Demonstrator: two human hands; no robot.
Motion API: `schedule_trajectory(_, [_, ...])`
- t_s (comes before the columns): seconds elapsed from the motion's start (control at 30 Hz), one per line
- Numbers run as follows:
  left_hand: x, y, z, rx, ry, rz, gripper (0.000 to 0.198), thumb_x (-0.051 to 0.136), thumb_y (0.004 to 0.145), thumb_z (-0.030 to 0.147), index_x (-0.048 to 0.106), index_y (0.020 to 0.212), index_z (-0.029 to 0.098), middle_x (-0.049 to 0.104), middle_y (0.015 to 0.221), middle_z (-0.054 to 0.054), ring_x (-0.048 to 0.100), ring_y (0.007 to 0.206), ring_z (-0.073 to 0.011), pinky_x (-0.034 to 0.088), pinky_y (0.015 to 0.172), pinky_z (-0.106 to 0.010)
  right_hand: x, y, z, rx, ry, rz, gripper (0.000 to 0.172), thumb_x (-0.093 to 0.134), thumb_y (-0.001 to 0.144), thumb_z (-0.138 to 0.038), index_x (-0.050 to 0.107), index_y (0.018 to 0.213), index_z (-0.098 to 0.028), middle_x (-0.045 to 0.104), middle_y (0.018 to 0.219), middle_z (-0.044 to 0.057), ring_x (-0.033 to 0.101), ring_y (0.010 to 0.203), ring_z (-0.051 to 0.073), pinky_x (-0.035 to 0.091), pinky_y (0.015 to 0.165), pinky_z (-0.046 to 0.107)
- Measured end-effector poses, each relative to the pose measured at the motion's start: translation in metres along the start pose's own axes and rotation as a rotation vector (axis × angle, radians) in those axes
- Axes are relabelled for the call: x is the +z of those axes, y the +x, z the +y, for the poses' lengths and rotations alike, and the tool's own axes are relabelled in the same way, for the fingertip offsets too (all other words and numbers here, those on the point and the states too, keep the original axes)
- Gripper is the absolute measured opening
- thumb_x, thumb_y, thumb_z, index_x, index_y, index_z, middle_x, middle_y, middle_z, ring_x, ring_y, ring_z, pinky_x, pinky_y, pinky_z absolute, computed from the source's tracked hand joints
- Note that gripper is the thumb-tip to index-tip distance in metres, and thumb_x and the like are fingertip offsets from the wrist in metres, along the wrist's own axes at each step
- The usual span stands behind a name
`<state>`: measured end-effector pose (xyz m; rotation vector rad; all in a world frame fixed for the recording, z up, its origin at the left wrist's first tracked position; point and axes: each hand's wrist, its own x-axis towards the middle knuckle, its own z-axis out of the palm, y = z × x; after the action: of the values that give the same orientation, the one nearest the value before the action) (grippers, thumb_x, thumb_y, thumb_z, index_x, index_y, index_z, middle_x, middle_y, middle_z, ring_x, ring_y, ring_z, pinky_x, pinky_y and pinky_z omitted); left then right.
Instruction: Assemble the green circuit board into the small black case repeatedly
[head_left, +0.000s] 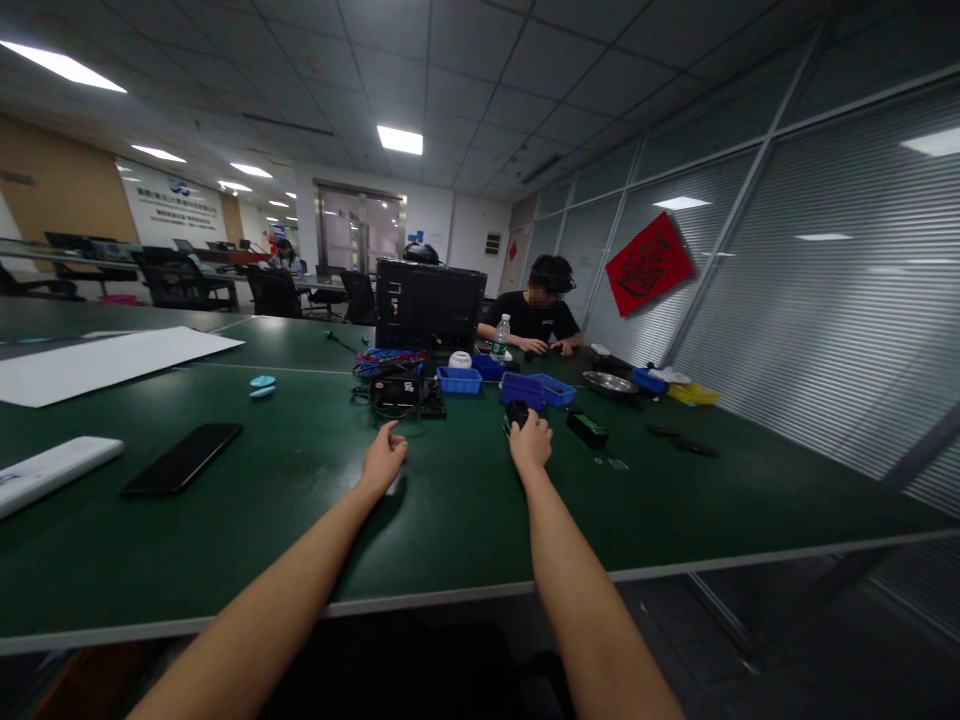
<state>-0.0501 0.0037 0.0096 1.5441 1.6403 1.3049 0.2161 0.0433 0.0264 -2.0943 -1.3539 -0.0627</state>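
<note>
My right hand (532, 442) is closed around a small black boxy object (516, 411), whose far end shows past the fingers; its exact kind I cannot make out. Just to the right lies a dark open box with a green inside (587, 428). My left hand (385, 460) hovers over or rests on the green tabletop, fingers partly stretched and apart, with nothing visible in it. Beyond it sit a black power adapter (395, 392) and a tangle of red and blue cables (388, 362).
Blue bins (459, 380), a baseball (460, 360), a water bottle (501, 336) and a black monitor (429, 305) stand ahead. A co-worker (536, 310) sits opposite. On the left lie a black phone-like slab (184, 458) and a white bar (56, 470); at right, a metal pan (611, 383).
</note>
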Motion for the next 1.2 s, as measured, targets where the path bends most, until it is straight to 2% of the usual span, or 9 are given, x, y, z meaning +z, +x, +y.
schedule_trajectory(0.2, [-0.001,0.000,0.000,0.006,0.018,-0.002,0.048,0.049,0.073,0.020,0.042,0.120,0.015,0.061,0.091,-0.005,0.058,0.072,-0.0112,0.045,0.068,-0.022,-0.012,-0.005,-0.011,-0.102,0.205,0.128,0.051,0.031,0.085,-0.038,0.032,0.130,-0.015,0.042,0.123,0.014,0.036,0.112,0.026,0.030,0.089,0.034])
schedule_trajectory(0.27, [0.000,0.000,-0.001,0.010,0.032,0.002,0.047,0.049,0.073,0.019,0.042,0.119,0.015,0.062,0.090,-0.005,0.058,0.072,-0.0112,0.045,0.068,-0.022,-0.007,-0.005,-0.014,-0.151,0.326,0.082,0.048,0.029,0.086,-0.040,0.038,0.126,-0.015,0.049,0.118,0.012,0.043,0.108,0.022,0.033,0.087,0.029])
schedule_trajectory(0.37, [0.000,0.002,-0.001,0.017,0.046,0.006,0.048,0.049,0.072,0.019,0.042,0.119,0.014,0.062,0.090,-0.005,0.058,0.072,-0.0114,0.044,0.069,-0.023,0.009,-0.003,-0.018,-0.187,0.436,-0.089,0.043,0.029,0.085,-0.040,0.053,0.110,-0.014,0.060,0.102,0.009,0.053,0.093,0.018,0.037,0.079,0.025])
schedule_trajectory(0.57, [0.000,0.002,-0.001,0.001,0.047,-0.002,0.048,0.049,0.073,0.019,0.042,0.119,0.014,0.062,0.090,-0.005,0.058,0.075,-0.0120,0.044,0.071,-0.023,0.022,-0.006,-0.020,-0.220,0.226,-0.268,0.045,0.026,0.088,-0.039,0.063,0.086,-0.014,0.064,0.086,0.010,0.057,0.083,0.019,0.038,0.072,0.025])
schedule_trajectory(0.7, [-0.001,0.000,0.000,0.004,0.039,-0.007,0.046,0.049,0.073,0.021,0.043,0.119,0.015,0.062,0.090,-0.004,0.059,0.075,-0.0122,0.044,0.071,-0.023,0.015,-0.013,-0.022,-0.291,0.129,-0.200,0.042,0.037,0.084,-0.046,0.057,0.106,-0.017,0.059,0.103,0.009,0.052,0.097,0.019,0.036,0.080,0.027])
schedule_trajectory(0.77, [-0.001,0.000,0.001,0.005,0.045,-0.006,0.046,0.049,0.073,0.022,0.043,0.119,0.014,0.062,0.089,-0.004,0.058,0.075,-0.0124,0.044,0.071,-0.023,0.013,-0.017,-0.023,-0.355,0.072,-0.161,0.051,0.048,0.076,-0.052,0.052,0.114,-0.018,0.053,0.111,0.010,0.045,0.105,0.022,0.034,0.086,0.030])
schedule_trajectory(0.87, [-0.001,-0.001,0.002,0.005,0.043,-0.008,0.047,0.049,0.073,0.022,0.043,0.119,0.013,0.062,0.089,-0.004,0.058,0.073,-0.0123,0.044,0.070,-0.024,0.011,-0.020,-0.023,-0.384,-0.026,-0.179,0.052,0.057,0.070,-0.048,0.052,0.114,-0.022,0.051,0.113,0.009,0.042,0.108,0.024,0.033,0.087,0.033])
schedule_trajectory(1.03, [-0.002,-0.002,0.004,0.001,0.039,-0.017,0.045,0.049,0.073,0.022,0.045,0.117,0.015,0.062,0.088,-0.003,0.059,0.072,-0.0118,0.044,0.069,-0.023,0.010,-0.017,-0.024,-0.325,0.032,-0.219,0.027,0.048,0.079,-0.036,0.062,0.096,-0.021,0.059,0.100,0.007,0.053,0.092,0.019,0.038,0.076,0.027])
schedule_trajectory(1.2, [-0.001,0.000,0.000,0.015,0.046,-0.018,0.043,0.049,0.073,0.022,0.046,0.116,0.015,0.063,0.089,-0.004,0.059,0.075,-0.0126,0.044,0.071,-0.023,0.013,-0.022,-0.033,-0.267,0.078,-0.335,0.031,0.043,0.080,-0.041,0.066,0.077,-0.019,0.065,0.078,0.005,0.059,0.075,0.018,0.039,0.063,0.024])
